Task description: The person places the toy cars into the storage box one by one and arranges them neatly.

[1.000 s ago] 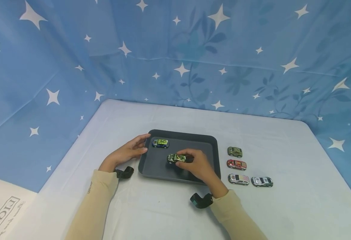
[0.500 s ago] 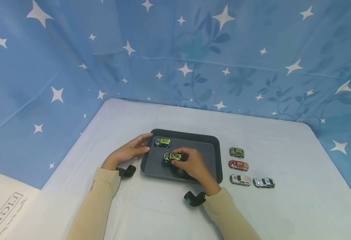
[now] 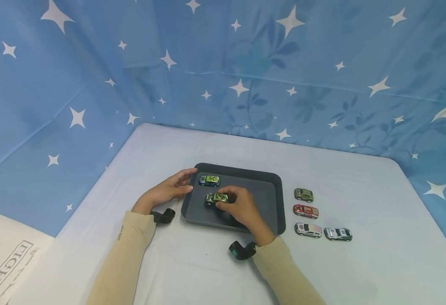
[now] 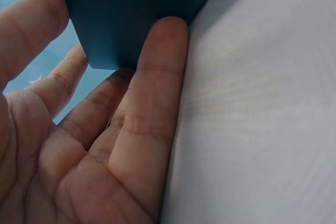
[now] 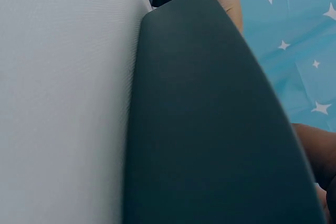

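My right hand [image 3: 243, 207] pinches a green camouflage toy car [image 3: 217, 198] between thumb and fingers over the left half of a dark grey tray [image 3: 246, 171]. Behind it, near the tray's back left corner, sits a blue toy car [image 3: 209, 181] with a yellow-green roof. The left hand [image 3: 169, 189] rests its fingertips on the tray's left edge; in the left wrist view, a straight finger [image 4: 157, 77] lies against the outer wall. From the right wrist, the tray's side wall [image 5: 205, 119] fills much of the view and hides the pinched car.
Right of the tray, on the white cloth [image 3: 207, 271], stand a green toy car [image 3: 304, 195], a red one [image 3: 305, 211], a white one [image 3: 308, 230] and a silver one [image 3: 338, 234]. A blue starry curtain [image 3: 207, 55] hangs behind.
My right hand has moved left with the camouflage car, which is now just in front of the yellow-green-roofed car. The left hand stays at the tray's edge; the head view has shifted slightly.
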The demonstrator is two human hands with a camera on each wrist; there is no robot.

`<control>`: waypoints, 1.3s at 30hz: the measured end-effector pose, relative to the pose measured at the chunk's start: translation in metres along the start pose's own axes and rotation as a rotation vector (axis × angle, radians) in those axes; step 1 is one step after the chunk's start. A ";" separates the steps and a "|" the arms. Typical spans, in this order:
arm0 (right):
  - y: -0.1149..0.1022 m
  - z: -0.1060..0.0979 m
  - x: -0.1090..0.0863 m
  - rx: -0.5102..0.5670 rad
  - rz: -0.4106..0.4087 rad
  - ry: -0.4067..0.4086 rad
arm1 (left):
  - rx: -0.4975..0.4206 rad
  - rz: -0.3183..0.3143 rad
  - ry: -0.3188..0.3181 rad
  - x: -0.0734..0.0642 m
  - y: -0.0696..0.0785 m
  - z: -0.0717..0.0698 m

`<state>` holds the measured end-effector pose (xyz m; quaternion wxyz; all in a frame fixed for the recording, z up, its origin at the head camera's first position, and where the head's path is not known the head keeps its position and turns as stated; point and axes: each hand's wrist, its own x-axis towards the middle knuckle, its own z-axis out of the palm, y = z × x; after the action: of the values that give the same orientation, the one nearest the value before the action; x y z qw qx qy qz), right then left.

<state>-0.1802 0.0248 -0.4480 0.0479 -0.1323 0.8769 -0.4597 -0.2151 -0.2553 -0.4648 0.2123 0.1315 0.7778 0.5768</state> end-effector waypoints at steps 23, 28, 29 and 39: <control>-0.011 0.017 0.011 -0.142 -0.019 0.056 | 0.002 0.004 -0.008 -0.001 -0.001 -0.002; -0.014 0.021 0.014 -0.187 -0.040 0.070 | -0.011 0.005 -0.007 0.000 -0.001 -0.001; -0.014 0.022 0.015 -0.193 -0.041 0.071 | -0.011 0.007 -0.007 0.000 -0.001 -0.001; -0.020 0.028 0.021 -0.283 -0.041 0.108 | -0.009 0.015 -0.021 -0.002 0.000 -0.002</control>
<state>-0.1908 -0.0137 -0.4471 -0.0281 -0.1309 0.9313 -0.3389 -0.2150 -0.2578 -0.4636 0.2168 0.1424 0.7720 0.5803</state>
